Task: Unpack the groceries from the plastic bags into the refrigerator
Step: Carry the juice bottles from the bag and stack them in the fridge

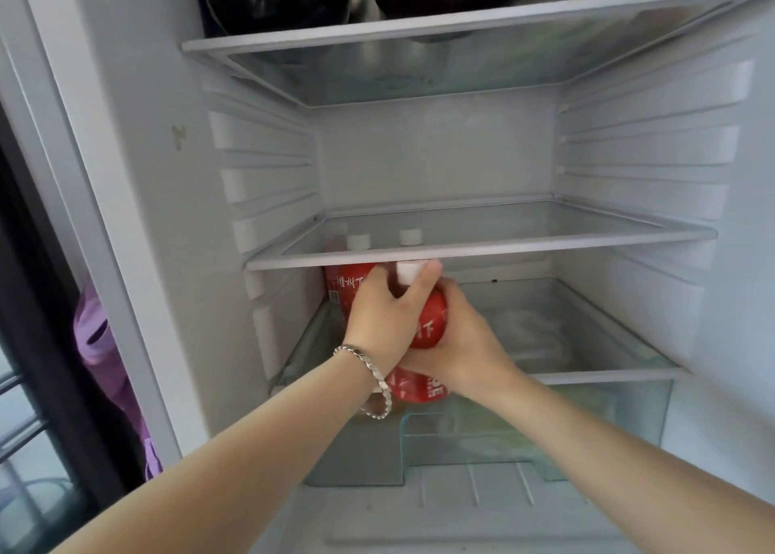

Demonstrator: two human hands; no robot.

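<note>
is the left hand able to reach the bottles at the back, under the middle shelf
Probably not: the left hand and right hand both grip the red bottle, which sits in front of the back bottles.

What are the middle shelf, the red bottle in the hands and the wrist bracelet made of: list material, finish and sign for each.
Middle shelf: likely clear glass in a white plastic rim; bottle caps show through it.
Red bottle: probably plastic, with a glossy red printed wrap and white cap.
Bracelet: looks like silver-toned metal links; they glint.
</note>
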